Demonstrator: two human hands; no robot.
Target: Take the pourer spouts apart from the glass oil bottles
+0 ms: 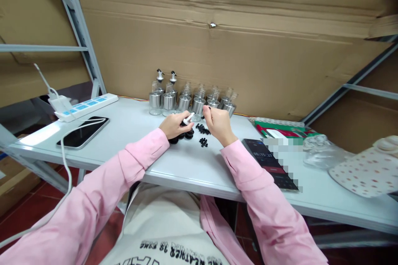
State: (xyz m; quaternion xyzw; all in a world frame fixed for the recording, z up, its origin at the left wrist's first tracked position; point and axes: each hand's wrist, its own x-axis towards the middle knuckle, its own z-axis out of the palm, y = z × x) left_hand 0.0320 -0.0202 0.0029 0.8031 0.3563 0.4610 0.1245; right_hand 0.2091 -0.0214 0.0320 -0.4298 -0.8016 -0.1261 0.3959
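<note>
My left hand (174, 126) is closed around a bottle pourer (188, 118) with a silver top, its tip pointing right. Beneath that hand lie several round black pourer bases (188, 134), partly hidden by the fingers. My right hand (219, 125) is a fist just to the right, pinching a small black piece at the thumb that is mostly hidden. Between the hands, two little heaps of small black pieces (203, 142) rest on the table. Behind them stand several glass bottles (168, 101) with metal sleeves; two silver-and-black pourers (160, 75) top bottles at the back left.
A white power strip (90, 105) and a phone (83, 133) with a cable lie left on the white table (189, 169). To the right are a phone showing a timer (264, 161), a green and red item (264, 129), clear plastic (320, 151) and a dotted white item (368, 169). Cardboard (192, 45) rises behind.
</note>
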